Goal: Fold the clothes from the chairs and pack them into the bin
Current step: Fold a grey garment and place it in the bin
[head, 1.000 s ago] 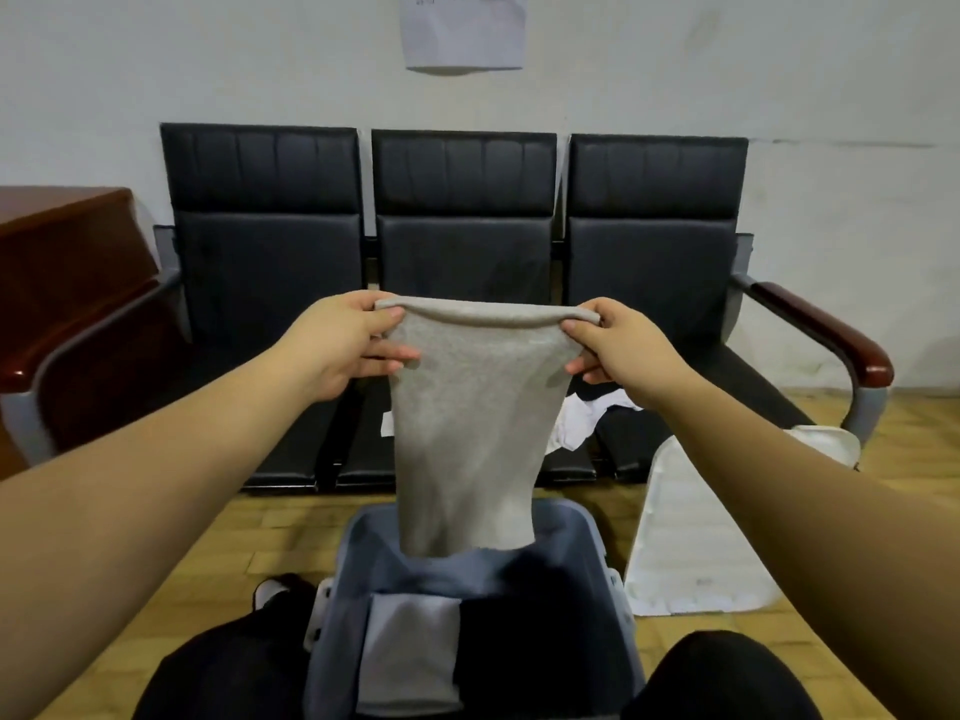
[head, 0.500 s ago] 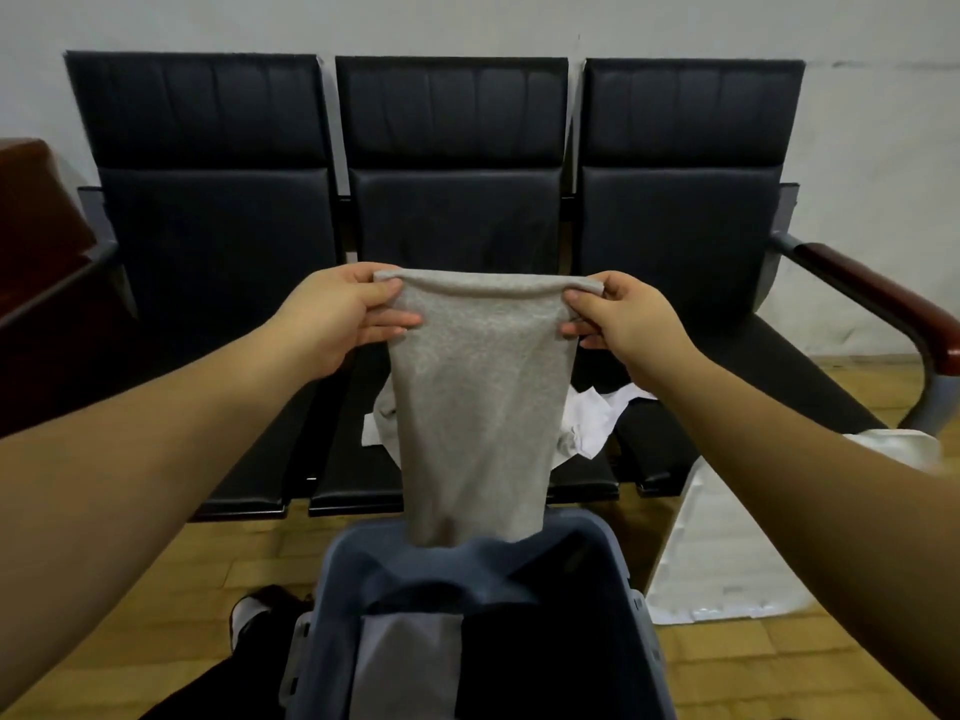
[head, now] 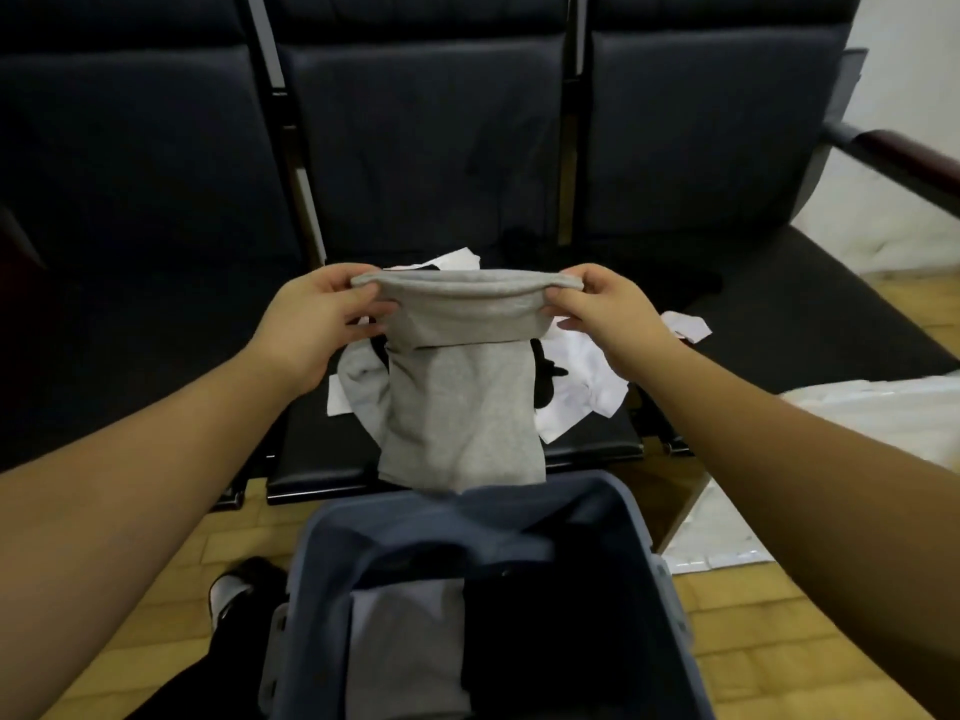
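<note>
Grip: left hand (head: pixel 311 324) and right hand (head: pixel 605 314) each pinch a top corner of the grey garment (head: pixel 457 387), hanging folded above the bin's (head: pixel 644 517) far rim, before the middle chair (head: pixel 426 148).

Matt grey knit garment (head: pixel 460 407)

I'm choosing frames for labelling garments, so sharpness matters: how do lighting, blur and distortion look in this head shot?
Head view: dim, soft lighting, so the black chairs lose detail; the grey garment and both hands, left hand and right hand, are fairly sharp; the armrest and frame edges are smeared; wide-angle stretch enlarges the forearms; the bin interior is dark.
</note>
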Available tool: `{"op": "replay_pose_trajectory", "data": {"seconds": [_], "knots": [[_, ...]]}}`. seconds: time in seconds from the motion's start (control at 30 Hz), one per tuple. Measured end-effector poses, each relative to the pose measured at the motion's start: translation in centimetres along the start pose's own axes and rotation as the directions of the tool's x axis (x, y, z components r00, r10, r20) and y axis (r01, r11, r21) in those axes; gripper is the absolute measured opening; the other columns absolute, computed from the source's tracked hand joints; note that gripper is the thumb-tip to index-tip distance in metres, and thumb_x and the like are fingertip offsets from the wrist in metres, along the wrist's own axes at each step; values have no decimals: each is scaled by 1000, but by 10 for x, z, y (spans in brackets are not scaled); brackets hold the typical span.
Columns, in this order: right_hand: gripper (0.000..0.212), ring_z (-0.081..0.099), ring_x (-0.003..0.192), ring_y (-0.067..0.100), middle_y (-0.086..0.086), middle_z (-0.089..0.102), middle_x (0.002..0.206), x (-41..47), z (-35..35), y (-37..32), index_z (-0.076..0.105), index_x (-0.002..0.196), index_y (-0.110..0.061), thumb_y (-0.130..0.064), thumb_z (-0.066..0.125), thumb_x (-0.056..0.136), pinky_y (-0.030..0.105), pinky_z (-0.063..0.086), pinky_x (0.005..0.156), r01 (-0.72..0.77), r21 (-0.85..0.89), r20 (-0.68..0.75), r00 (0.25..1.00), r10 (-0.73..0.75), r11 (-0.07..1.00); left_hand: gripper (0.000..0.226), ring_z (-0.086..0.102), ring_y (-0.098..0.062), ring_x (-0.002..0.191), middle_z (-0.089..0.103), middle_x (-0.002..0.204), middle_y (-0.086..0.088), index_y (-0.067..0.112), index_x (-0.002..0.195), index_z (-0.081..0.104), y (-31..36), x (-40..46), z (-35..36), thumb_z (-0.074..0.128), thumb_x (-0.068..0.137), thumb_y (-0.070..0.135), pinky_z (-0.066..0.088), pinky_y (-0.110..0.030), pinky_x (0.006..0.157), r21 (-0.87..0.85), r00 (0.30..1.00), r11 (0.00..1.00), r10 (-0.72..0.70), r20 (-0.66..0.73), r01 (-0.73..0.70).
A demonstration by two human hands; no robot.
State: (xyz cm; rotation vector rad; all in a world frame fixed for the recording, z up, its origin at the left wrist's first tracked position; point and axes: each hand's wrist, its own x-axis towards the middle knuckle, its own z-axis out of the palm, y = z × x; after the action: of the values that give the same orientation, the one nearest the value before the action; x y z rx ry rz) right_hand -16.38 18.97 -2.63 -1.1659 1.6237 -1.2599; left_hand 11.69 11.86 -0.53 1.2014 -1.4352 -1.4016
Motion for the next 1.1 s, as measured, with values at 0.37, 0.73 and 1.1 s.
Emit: {"op": "replay_pose_trajectory", "data": {"seconds": [0.37, 0.73, 1.1], "knots": [[9, 65, 99, 30, 4, 70, 109, -70, 28, 102, 69, 92, -22, -14, 66, 89, 37, 51, 92, -165, -122, 80, 981, 176, 979, 25, 68, -22, 107, 75, 106, -4, 11, 101, 74, -109, -47, -7, 54, 96, -4, 52, -36, 99, 119, 979, 975, -195, 64, 186], [20, 55, 104, 11, -5, 54, 119, -85, 49, 142, 60, 92, -20, -1, 65, 88, 2, 36, 84, -3, -317, 224, 971, 78, 948, 28, 58, -13, 72, 70, 94, 0, 21, 83, 72, -143, -49, 11, 52, 90, 3, 42, -24, 63, 482, 968, 841, -241, -76, 247], [24, 57, 78, 12, -2, 62, 94, -66, 68, 133, 53, 97, -18, -37, 66, 91, 27, 41, 61, -323, -309, -99, 947, 307, 895, 59, 63, -18, 102, 65, 112, 1, 10, 114, 54, -160, -26, 12, 76, 75, 48, 52, -36, 86, 423, 925, 822, -334, -181, 380]]}}
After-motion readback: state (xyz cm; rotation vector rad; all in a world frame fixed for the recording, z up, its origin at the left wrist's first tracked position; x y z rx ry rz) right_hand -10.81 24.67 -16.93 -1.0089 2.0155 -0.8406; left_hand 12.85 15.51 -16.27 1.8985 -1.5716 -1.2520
